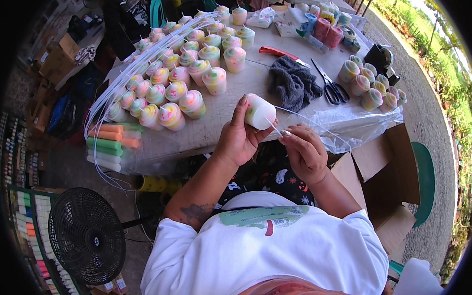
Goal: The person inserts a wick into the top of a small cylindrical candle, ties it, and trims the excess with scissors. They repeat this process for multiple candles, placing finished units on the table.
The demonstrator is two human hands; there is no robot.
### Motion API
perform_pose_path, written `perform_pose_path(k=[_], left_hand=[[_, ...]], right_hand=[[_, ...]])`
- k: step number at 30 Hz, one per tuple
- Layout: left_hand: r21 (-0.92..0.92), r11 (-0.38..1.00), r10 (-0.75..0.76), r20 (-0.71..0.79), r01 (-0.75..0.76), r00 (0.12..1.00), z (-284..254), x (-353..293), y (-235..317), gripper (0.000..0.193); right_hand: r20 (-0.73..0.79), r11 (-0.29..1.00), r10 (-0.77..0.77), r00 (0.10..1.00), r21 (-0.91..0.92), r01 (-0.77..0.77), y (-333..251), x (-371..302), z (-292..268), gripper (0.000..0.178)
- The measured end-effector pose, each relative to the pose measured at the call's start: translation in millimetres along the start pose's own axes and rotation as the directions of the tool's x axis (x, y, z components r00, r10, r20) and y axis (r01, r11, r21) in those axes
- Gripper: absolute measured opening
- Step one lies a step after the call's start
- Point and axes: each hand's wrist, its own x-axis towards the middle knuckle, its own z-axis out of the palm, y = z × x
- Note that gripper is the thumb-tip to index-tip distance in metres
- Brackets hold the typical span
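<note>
My left hand [237, 134] is closed round a white votive candle [259, 113] with faint coloured patches, held tipped above the table's near edge. A thin white wick [294, 114] runs from the candle's end to my right hand [305, 151], whose thumb and forefinger pinch it. The wick's other length loops off to the right. Many speckled pastel candles [170, 116] with wicks on top stand in rows at the left. Across them lies a bundle of long white wicks [104, 88]. Beyond my hands are a dark grey cloth [293, 83] and black scissors [333, 91].
A red-handled knife [281, 53] lies behind the cloth. More candles [373, 97] stand at the right, beside clear plastic film [353, 128]. Coloured taper candles [106, 143] lie at the table's left corner. A cardboard box [388, 168] stands to my right, a black fan [87, 236] at lower left.
</note>
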Motion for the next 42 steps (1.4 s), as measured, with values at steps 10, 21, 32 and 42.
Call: perform_pose_path(k=[10, 21, 32, 42], left_hand=[[0.020, 1.000, 0.017, 0.060, -0.018, 0.998, 10.4, -6.9, -7.6, 0.040], [0.015, 0.999, 0.040, 0.116, -0.042, 0.992, 14.4, -11.7, -7.1, 0.040], [0.051, 0.997, 0.046, 0.075, -0.050, 0.996, 20.7, -15.1, -8.6, 0.044], [0.052, 0.998, 0.038, 0.078, -0.042, 0.996, 23.9, -19.1, -8.5, 0.045]], right_hand=[[0.033, 0.990, 0.044, 0.998, -0.133, -0.039, -1.4, 15.8, -2.2, 0.030], [-0.056, 0.985, 0.168, 0.984, -0.029, -0.170, -6.3, 15.3, 0.8, 0.027], [-0.033, 0.994, 0.099, 0.995, -0.043, -0.100, -3.4, 16.6, -0.6, 0.027], [-0.012, 0.993, -0.045, 0.999, -0.107, 0.043, 2.1, 18.5, -3.2, 0.029]])
